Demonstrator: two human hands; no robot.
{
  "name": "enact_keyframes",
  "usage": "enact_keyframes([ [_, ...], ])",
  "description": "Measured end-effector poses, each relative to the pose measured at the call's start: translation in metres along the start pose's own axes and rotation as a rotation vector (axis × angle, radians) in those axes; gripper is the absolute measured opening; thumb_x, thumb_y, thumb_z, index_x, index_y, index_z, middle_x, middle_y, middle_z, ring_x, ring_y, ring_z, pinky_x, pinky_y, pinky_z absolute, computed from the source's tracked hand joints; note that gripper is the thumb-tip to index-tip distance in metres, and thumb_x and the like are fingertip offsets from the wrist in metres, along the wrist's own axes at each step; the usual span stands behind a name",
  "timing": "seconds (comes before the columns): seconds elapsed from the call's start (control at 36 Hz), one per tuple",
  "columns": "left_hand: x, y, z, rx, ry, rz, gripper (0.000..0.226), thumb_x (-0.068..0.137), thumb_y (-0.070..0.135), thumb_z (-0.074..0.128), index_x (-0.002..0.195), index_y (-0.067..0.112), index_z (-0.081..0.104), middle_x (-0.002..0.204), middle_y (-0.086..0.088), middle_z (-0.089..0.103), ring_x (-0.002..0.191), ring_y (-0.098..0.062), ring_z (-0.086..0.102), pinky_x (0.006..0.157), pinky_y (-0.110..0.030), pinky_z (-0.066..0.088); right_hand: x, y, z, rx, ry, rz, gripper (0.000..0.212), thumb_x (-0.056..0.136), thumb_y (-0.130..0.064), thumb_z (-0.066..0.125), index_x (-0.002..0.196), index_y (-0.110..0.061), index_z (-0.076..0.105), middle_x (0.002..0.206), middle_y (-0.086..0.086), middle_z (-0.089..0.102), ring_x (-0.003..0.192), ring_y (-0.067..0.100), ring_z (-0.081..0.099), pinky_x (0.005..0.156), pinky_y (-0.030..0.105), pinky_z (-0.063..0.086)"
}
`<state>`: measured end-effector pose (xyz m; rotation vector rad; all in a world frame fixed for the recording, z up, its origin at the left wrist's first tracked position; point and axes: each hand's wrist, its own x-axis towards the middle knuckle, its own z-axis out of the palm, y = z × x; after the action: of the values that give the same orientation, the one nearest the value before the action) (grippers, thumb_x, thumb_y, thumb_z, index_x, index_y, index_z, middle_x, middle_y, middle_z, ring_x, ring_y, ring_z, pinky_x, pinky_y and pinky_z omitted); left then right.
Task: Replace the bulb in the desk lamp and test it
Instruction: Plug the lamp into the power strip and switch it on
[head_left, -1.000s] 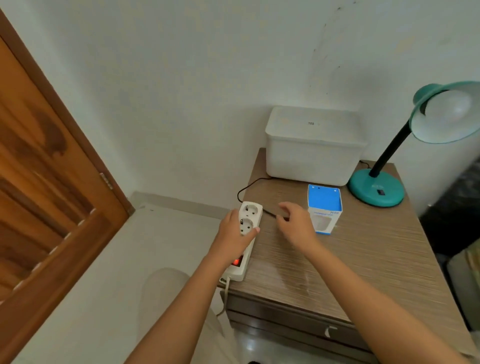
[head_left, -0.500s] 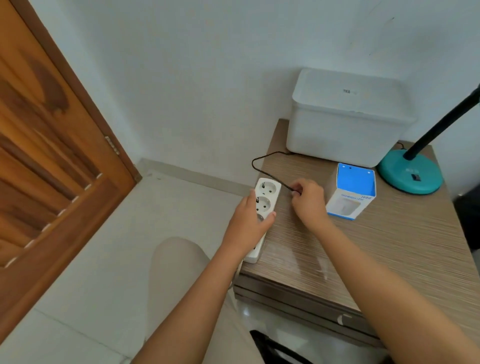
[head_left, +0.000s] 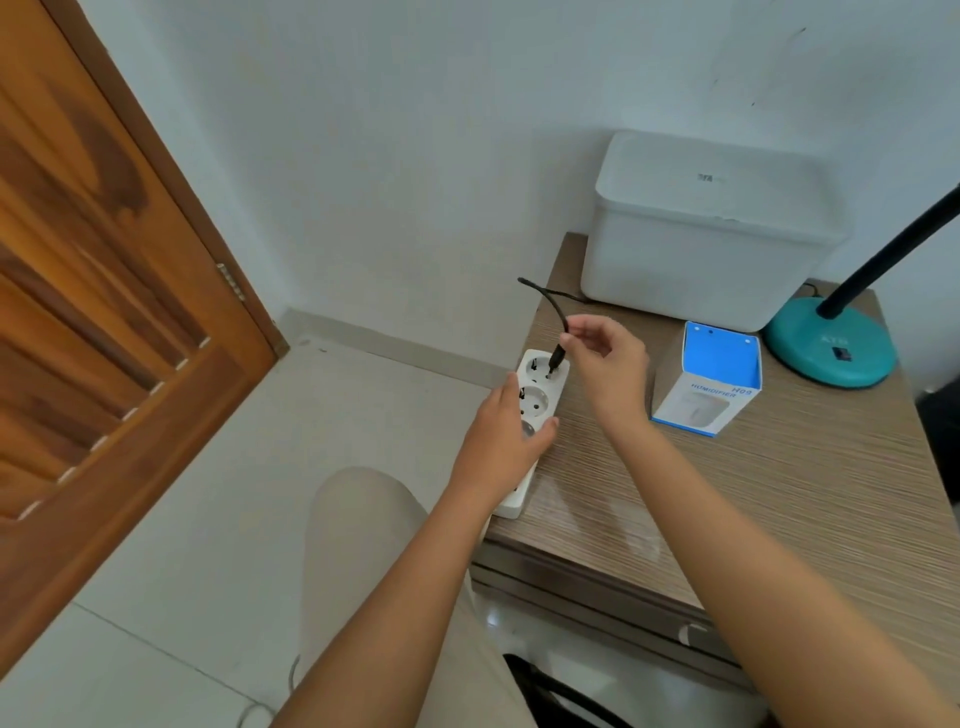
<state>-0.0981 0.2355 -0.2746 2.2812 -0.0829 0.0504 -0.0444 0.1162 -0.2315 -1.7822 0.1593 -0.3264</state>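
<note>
A white power strip (head_left: 537, 400) lies along the left edge of the wooden table (head_left: 779, 493). My left hand (head_left: 501, 441) presses down on its middle and grips it. My right hand (head_left: 605, 364) pinches the black plug (head_left: 555, 358) of the lamp cord, its prongs at the strip's farthest socket. The cord (head_left: 545, 299) loops up and back behind the white box. The teal lamp base (head_left: 831, 348) with its black neck (head_left: 883, 254) stands at the back right; the shade is out of frame.
A white lidded box (head_left: 711, 234) stands against the wall at the table's back. A blue and white humidifier carton (head_left: 711, 379) lies between my right hand and the lamp base. A wooden door (head_left: 104, 291) is to the left. A drawer front (head_left: 623, 603) runs below the tabletop.
My right hand lifted the plug off the table and brought it over the strip's far socket. My left hand stayed on the strip. The view shifted left and down.
</note>
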Motion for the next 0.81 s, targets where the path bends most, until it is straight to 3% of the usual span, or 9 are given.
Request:
enact_keyframes([
  [0.08, 0.0003, -0.0006, 0.0000, -0.001, -0.002, 0.001, 0.055, 0.086, 0.043, 0.056, 0.132, 0.018, 0.039, 0.115, -0.002, 0.053, 0.102, -0.017, 0.053, 0.082, -0.032, 0.048, -0.0049, 0.0071, 0.0037, -0.022, -0.012, 0.001, 0.016, 0.079, -0.004, 0.066, 0.093, -0.010, 0.069, 0.075, -0.016, 0.062, 0.066, -0.011, 0.058, 0.071, 0.008, 0.048],
  [0.19, 0.0003, -0.0007, 0.0002, 0.005, -0.003, -0.001, 0.056, 0.086, 0.042, 0.056, 0.133, 0.018, 0.038, 0.115, -0.002, 0.052, 0.102, -0.018, 0.053, 0.081, -0.031, 0.048, -0.0081, 0.0097, 0.0070, -0.054, -0.017, -0.003, 0.015, 0.079, -0.004, 0.067, 0.093, -0.009, 0.069, 0.075, -0.016, 0.062, 0.072, -0.004, 0.058, 0.072, 0.007, 0.048],
  [0.31, 0.0009, -0.0013, 0.0005, -0.002, -0.002, 0.003, 0.054, 0.086, 0.042, 0.056, 0.131, 0.019, 0.039, 0.113, -0.002, 0.053, 0.101, -0.017, 0.053, 0.080, -0.032, 0.048, -0.0065, 0.0073, 0.0087, -0.060, -0.011, -0.013, 0.013, 0.079, -0.003, 0.066, 0.091, -0.007, 0.068, 0.074, -0.012, 0.061, 0.065, -0.010, 0.058, 0.064, -0.001, 0.043],
  [0.53, 0.0018, -0.0032, 0.0022, -0.001, -0.008, 0.010, 0.058, 0.086, 0.043, 0.055, 0.134, 0.018, 0.036, 0.115, -0.003, 0.053, 0.103, -0.018, 0.052, 0.083, -0.033, 0.049, -0.0070, 0.0055, 0.0100, -0.087, 0.001, -0.037, 0.010, 0.080, -0.005, 0.067, 0.091, -0.005, 0.067, 0.082, 0.000, 0.064, 0.070, -0.006, 0.055, 0.063, -0.003, 0.040],
  [0.81, 0.0014, -0.0064, 0.0038, -0.019, -0.002, 0.010, 0.056, 0.085, 0.044, 0.055, 0.132, 0.020, 0.037, 0.113, 0.000, 0.053, 0.102, -0.016, 0.052, 0.083, -0.033, 0.049, -0.0057, 0.0056, 0.0109, -0.137, -0.012, -0.031, 0.006, 0.081, -0.006, 0.067, 0.087, -0.006, 0.065, 0.079, 0.000, 0.062, 0.068, -0.001, 0.054, 0.063, -0.002, 0.040],
])
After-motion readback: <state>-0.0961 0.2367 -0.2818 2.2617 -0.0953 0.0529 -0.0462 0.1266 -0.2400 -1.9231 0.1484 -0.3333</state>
